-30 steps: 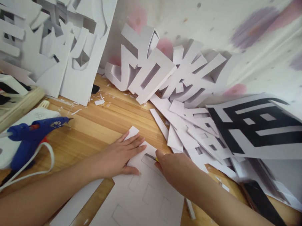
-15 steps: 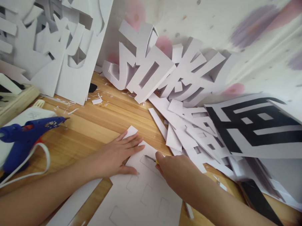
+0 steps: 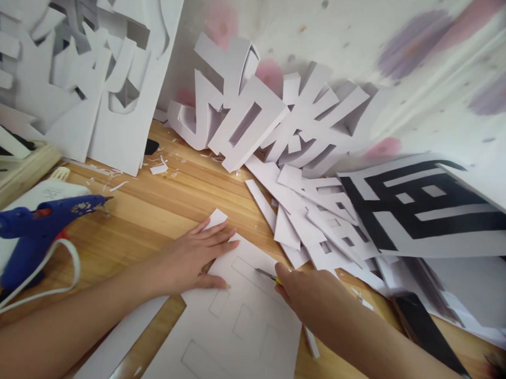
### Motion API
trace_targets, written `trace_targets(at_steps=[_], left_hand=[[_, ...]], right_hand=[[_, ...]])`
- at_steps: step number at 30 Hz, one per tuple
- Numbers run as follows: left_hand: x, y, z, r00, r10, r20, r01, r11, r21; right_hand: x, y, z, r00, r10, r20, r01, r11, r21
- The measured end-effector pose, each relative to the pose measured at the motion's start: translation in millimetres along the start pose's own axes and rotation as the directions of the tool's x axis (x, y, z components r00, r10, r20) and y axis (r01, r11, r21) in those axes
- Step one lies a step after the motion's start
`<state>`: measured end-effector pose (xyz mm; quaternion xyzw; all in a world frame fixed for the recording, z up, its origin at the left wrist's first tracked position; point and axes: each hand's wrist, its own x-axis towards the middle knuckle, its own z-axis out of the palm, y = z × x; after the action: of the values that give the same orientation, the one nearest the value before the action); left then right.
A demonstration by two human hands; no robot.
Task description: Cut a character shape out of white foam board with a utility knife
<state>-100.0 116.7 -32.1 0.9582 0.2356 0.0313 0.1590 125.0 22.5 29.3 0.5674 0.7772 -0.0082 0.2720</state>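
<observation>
A white foam sheet (image 3: 238,334) with rectangular cut lines lies on the wooden table (image 3: 151,207) in front of me. My left hand (image 3: 191,254) lies flat on the sheet's upper left corner, fingers stretched out, pressing it down. My right hand (image 3: 311,295) is closed round a small craft knife (image 3: 267,275) with a yellow handle. The blade tip touches the sheet along one of the cut rectangles near its top edge.
A blue hot glue gun (image 3: 37,225) with a white cord rests at the left. White foam cut-out characters (image 3: 256,117) lean against the back wall. Loose white strips and a black-and-white printed sheet (image 3: 424,208) pile up at the right. Cut boards (image 3: 94,65) stand at the back left.
My right hand with the knife has drawn back toward me and to the right along the cut line. The left hand has stayed pressed on the sheet.
</observation>
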Motion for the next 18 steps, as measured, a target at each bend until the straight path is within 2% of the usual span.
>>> trace_targets(at_steps=[4,7,14,18], left_hand=[[0,0,0.2,1.0,-0.004,0.0,0.004,1.0,0.009],[0,0,0.5,1.0,0.003,-0.014,-0.003,1.0,0.012],[0,0,-1.0,1.0,-0.003,-0.008,0.003,1.0,0.001],[0,1,-0.8,1.0,-0.002,-0.016,0.002,1.0,-0.023]], right_hand=[[-7,7,12,0.998,0.024,-0.06,-0.022,0.999,0.025],[-12,10,21,0.999,0.041,-0.036,-0.04,0.999,0.022],[-29,19,40,0.993,0.016,-0.117,-0.024,0.997,-0.072],[-37,25,45,0.992,0.061,-0.109,-0.059,0.998,0.023]])
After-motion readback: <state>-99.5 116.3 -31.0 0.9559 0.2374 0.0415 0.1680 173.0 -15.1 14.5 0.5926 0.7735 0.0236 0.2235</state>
